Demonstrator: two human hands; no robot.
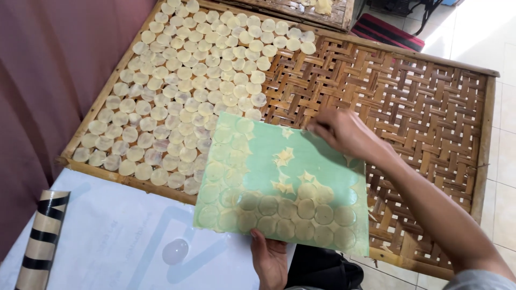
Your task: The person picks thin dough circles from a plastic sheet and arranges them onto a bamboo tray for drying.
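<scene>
Bamboo weave fills most of the view — a big framed drying tray (430, 107), its left half covered with rows of pale translucent discs (183, 91), its right half bare lattice. Near the person, a green sheet (301, 177) is held tilted over the tray's near edge, with more round discs (306, 209) stuck along its left and near sides. The left hand (269, 258) grips the sheet's near edge, thumb on top, fingers hidden beneath. The right hand (338, 131) rests at the far edge, fingertips together, pinching there. On the white surface (107, 225) at near left lie a striped cardboard tube (40, 241) and one loose disc (176, 251).
</scene>
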